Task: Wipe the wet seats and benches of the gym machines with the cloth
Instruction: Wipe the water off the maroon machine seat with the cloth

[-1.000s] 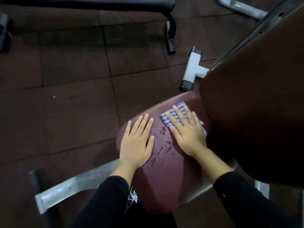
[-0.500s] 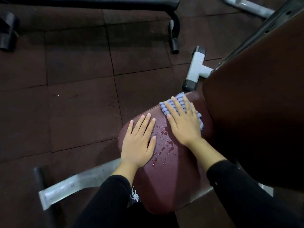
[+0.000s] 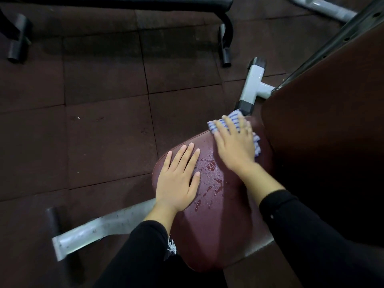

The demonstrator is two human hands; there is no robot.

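Observation:
A maroon padded seat (image 3: 218,231) fills the lower middle of the head view, with water drops (image 3: 212,177) scattered across its centre. My right hand (image 3: 233,144) presses flat on a blue-and-white checked cloth (image 3: 231,119) at the seat's far edge; the cloth overhangs that edge a little. My left hand (image 3: 178,180) lies flat, fingers spread, on the seat's left part, beside the drops. The maroon backrest (image 3: 330,129) rises at the right.
Grey metal frame legs (image 3: 252,86) (image 3: 97,231) stick out beyond and to the left of the seat. A black bench (image 3: 145,3) with black feet stands at the top. Dark rubber tiles (image 3: 99,132) cover the floor.
My right hand has slid the cloth away from me, from the seat's middle right to its far edge. The left hand has stayed put on the seat.

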